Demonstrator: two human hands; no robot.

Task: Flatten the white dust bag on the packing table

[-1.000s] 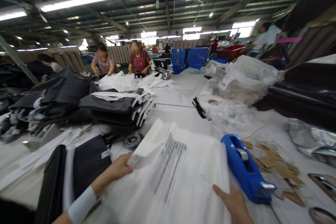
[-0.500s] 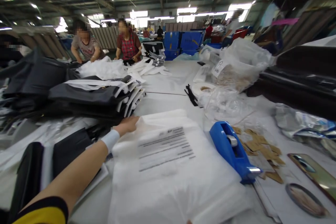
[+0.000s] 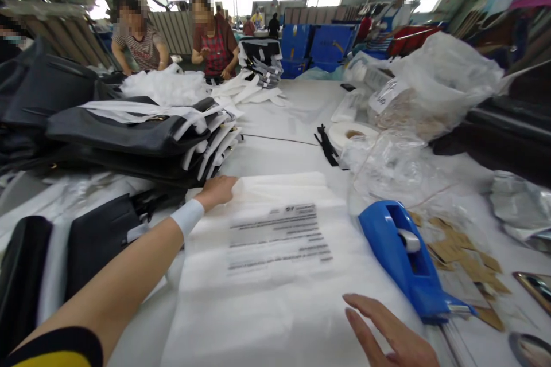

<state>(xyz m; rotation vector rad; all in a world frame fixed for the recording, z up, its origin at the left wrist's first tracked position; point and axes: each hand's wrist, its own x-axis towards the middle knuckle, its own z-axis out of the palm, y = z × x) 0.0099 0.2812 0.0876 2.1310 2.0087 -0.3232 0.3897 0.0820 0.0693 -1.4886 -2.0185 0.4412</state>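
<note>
A white plastic bag (image 3: pixel 275 292) with printed black lines of text lies flat on the table in front of me. At its far left corner, my left hand (image 3: pixel 217 191) has its fingers closed on the bag's edge. My right hand (image 3: pixel 390 335) is over the bag's near right part, thumb and fingers apart, holding nothing. Just right of the bag stands a blue tape dispenser (image 3: pixel 383 229). Part of my right hand is cut off by the bottom edge of the view.
Black bags (image 3: pixel 129 132) with white straps are stacked at left. On the right are brown paper tags (image 3: pixel 456 246), a white roll (image 3: pixel 344 133), clear plastic bags (image 3: pixel 400 166) and a phone (image 3: pixel 536 287). Two people (image 3: pixel 213 40) work across the table.
My right hand has come into view from the bottom edge, over the bag. The bag lies flatter. My left hand stays on its corner, and the camera view has shifted.
</note>
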